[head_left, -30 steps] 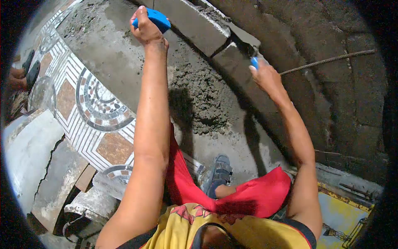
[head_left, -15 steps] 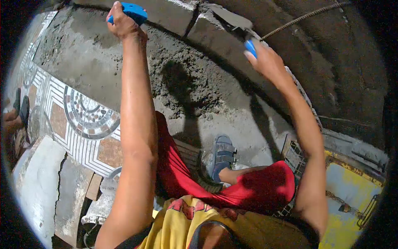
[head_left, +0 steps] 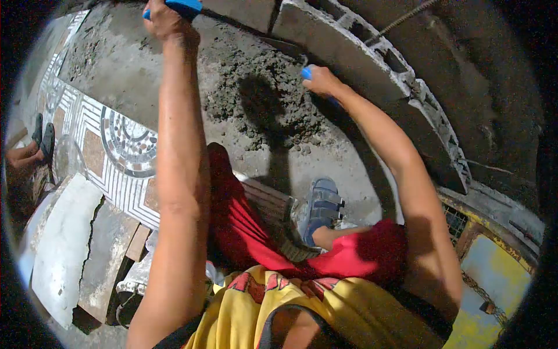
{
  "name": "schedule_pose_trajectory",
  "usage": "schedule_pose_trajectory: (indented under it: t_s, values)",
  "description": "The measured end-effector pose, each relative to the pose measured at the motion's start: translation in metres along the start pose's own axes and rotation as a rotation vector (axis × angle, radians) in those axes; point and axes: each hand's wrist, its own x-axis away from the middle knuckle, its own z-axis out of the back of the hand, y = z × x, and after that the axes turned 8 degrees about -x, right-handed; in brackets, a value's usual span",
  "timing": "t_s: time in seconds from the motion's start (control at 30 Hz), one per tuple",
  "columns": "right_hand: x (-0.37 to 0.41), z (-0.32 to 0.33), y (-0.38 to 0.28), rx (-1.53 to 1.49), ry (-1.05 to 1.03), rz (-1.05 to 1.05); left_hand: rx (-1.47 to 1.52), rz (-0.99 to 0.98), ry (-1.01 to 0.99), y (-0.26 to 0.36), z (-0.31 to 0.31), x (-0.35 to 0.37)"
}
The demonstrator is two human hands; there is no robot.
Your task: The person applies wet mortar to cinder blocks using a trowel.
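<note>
My left hand (head_left: 167,23) is closed round a blue object (head_left: 186,7) at the top edge of the view. Its kind is hard to tell, since the frame cuts it off. Closed on the blue handle of a trowel (head_left: 307,73), my right hand (head_left: 323,82) is over the right edge of a heap of wet grey mortar (head_left: 290,96). The trowel's blade is seen nearly edge-on and is hard to make out. Just beyond this hand stands a wall of hollow concrete blocks (head_left: 343,52), its top cavities showing.
A steel bar (head_left: 401,23) crosses the wall top. My sandalled foot (head_left: 323,209) stands below the mortar. Patterned tiles (head_left: 93,145) and broken slabs (head_left: 64,232) lie at left, near another person's feet (head_left: 43,142). A yellow-grey metal panel (head_left: 494,279) is at lower right.
My right hand has come away from the wall top, down and left to the mortar heap, with the trowel. My left hand keeps the blue object, slightly higher in view. The view has shifted.
</note>
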Motion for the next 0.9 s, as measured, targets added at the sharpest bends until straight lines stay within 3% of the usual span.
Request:
schedule_pose_trajectory:
  t_s: [0.1, 0.17, 0.2, 0.23, 0.37, 0.47, 0.53, 0.63, 0.7, 0.77, 0.83, 0.87, 0.9]
  values:
    - [0.019, -0.049, 0.039, 0.086, 0.015, 0.063, -0.055, 0.004, -0.068, -0.005, 0.003, 0.007]
    - [0.066, -0.048, 0.057, 0.096, -0.043, 0.064, -0.149, -0.107, -0.163, -0.011, 0.009, 0.004]
    - [0.091, -0.036, 0.057, 0.074, -0.172, -0.028, -0.187, -0.154, -0.154, -0.009, 0.011, 0.012]
    - [0.12, -0.026, 0.065, 0.053, -0.123, 0.099, -0.177, -0.151, -0.146, -0.01, 0.01, 0.011]
    - [0.184, -0.029, 0.102, -0.031, 0.046, -0.104, -0.186, -0.023, -0.189, 0.006, 0.015, 0.028]
    - [0.167, -0.025, 0.08, -0.452, -0.282, -0.599, -0.114, -0.047, -0.32, 0.01, 0.012, 0.032]
    - [0.135, -0.058, 0.05, -0.768, -0.365, -0.558, -0.119, -0.046, -0.339, 0.011, 0.012, 0.036]
    - [0.102, -0.056, 0.008, -0.856, -0.409, -0.512, -0.112, -0.044, -0.315, 0.013, 0.003, 0.05]
    - [0.088, -0.047, 0.001, -1.065, -0.496, -0.627, -0.115, -0.053, -0.283, 0.008, -0.001, 0.046]
    - [0.095, -0.041, 0.003, -1.061, -0.498, -0.587, -0.158, -0.116, -0.263, -0.01, 0.004, 0.025]
    - [0.106, -0.033, -0.006, -0.811, -0.349, -0.426, -0.167, -0.067, -0.279, -0.008, 0.005, 0.029]
    - [0.11, -0.045, 0.003, -0.367, -0.072, -0.169, -0.167, -0.016, -0.301, -0.007, 0.006, 0.032]
    - [0.113, -0.058, 0.007, -0.372, -0.077, -0.181, -0.174, -0.004, -0.303, -0.01, 0.007, 0.035]
